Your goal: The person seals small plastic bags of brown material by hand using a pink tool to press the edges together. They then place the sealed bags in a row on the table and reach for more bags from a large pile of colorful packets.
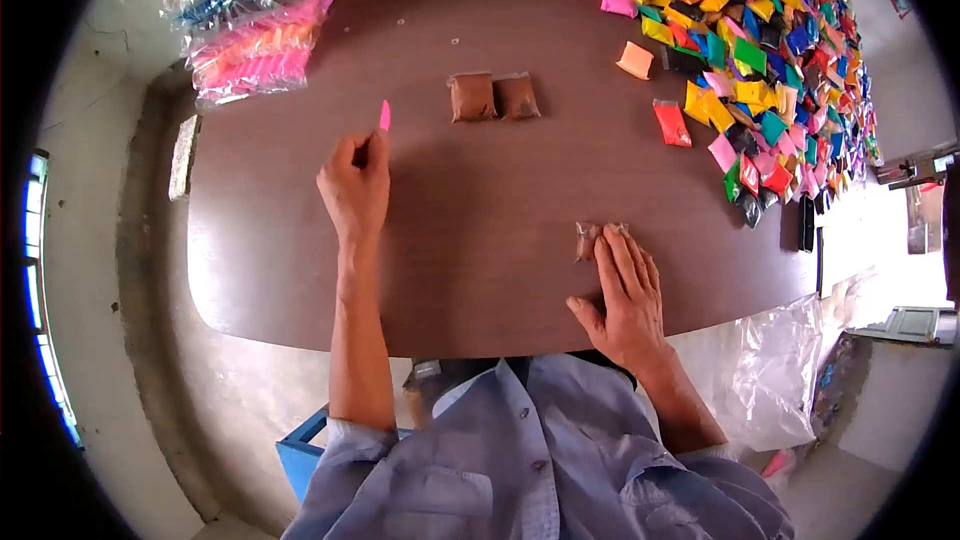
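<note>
My left hand (355, 180) is closed above the left half of the table, and a small pink pointed strip (385, 116) sticks out past its fingertips. The rest of the strip is hidden by the fingers, so its exact kind does not show. Fingers stretched out, my right hand (630, 295) lies on a small clear packet with brown contents (585, 241) near the front of the table. Most of that packet is covered by the fingers. Farther back, two brown packets (472, 97) lie side by side, touching.
A large heap of small colourful packets (750, 55) covers the table's right and far right. Clear bags of packed pink, orange and blue pieces (255, 30) are stacked at the far left. An orange packet (635, 60) and a red packet (671, 123) lie at the heap's edge.
</note>
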Demonstrator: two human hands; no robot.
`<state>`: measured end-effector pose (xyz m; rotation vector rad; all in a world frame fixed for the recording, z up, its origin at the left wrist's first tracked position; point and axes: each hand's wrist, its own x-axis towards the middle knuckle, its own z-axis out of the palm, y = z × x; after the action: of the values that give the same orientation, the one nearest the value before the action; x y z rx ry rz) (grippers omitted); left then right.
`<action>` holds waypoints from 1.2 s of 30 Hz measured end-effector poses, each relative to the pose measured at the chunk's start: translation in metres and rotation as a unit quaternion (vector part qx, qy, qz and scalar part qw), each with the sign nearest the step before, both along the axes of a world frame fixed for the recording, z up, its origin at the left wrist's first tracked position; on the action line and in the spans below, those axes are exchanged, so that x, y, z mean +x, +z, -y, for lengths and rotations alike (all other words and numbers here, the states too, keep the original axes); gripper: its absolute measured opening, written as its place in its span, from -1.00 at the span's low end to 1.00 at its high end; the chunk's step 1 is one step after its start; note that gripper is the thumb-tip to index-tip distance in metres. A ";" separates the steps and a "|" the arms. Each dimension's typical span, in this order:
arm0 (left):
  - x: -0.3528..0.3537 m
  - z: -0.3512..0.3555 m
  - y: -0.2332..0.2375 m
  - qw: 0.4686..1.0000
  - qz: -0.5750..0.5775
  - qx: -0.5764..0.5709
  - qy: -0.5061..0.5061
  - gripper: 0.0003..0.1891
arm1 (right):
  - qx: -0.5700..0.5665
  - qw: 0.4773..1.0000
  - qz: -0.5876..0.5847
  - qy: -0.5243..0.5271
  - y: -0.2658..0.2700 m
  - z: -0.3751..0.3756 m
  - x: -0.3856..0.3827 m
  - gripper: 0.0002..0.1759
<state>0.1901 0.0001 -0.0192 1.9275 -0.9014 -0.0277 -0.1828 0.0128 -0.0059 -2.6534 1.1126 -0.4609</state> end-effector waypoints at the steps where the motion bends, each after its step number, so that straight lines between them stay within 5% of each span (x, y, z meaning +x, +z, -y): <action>1: 0.005 0.007 0.006 1.000 -0.008 0.007 0.001 -0.76 | -0.001 1.000 0.000 -0.008 0.000 0.001 0.002 -0.10; 9: 0.024 0.032 -0.017 0.999 0.005 -0.032 0.024 -0.78 | -0.027 0.999 0.027 -0.034 0.001 0.006 0.004 -0.26; 20: 0.019 0.030 -0.009 0.999 -0.018 -0.035 -0.012 -0.82 | -0.047 0.977 0.064 -0.200 0.008 0.006 0.039 -0.38; 27: 0.020 0.031 -0.009 0.999 -0.014 -0.033 -0.010 -0.85 | -0.070 0.980 0.109 -0.150 0.001 0.024 0.023 -0.64; 36: 0.019 0.030 -0.011 0.998 -0.048 -0.040 -0.021 -0.81 | -0.096 0.969 0.219 -0.064 0.015 0.096 0.069 -0.70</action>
<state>0.2091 -0.0296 -0.0305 1.8178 -0.8658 -0.1074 -0.1134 -0.0836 0.0096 -2.4553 1.1408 -1.1682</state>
